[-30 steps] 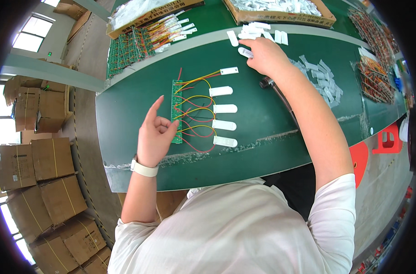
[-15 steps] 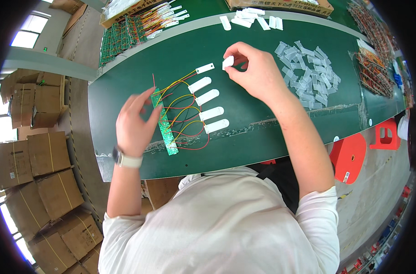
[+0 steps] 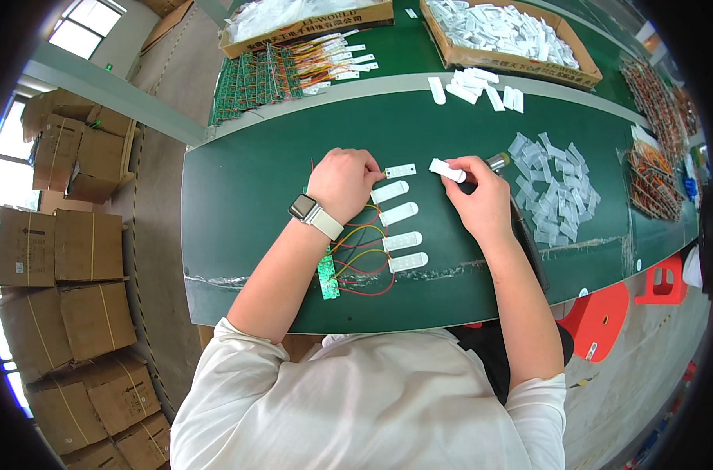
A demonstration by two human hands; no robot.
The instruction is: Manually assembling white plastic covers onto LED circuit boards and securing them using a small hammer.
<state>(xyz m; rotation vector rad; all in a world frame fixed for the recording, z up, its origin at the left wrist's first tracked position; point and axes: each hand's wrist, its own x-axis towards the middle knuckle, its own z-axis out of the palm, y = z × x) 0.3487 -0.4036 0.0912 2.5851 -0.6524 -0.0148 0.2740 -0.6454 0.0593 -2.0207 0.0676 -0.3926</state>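
Green bench [image 3: 247, 188] | far right: open brown cardboard tray [image 3: 521, 69] heaped with small white plastic pieces [image 3: 505, 33] | far left: brown cardboard box [image 3: 309, 34] filled with translucent whitish plastic [image 3: 290, 12] | right hand [image 3: 486, 205]: fingers gripping white round-ended plastic casing [image 3: 447, 169], mid-bench | left hand [image 3: 343, 185]: fingers at left end of flat white rectangular strip [image 3: 402, 170], grip hidden, cannot tell

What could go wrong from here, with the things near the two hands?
The left forearm hides part of the green board, so it might brush the board and pull its thin wires. The right hand grips the white cover near one end; the cover could perhaps slip and fall onto the table.
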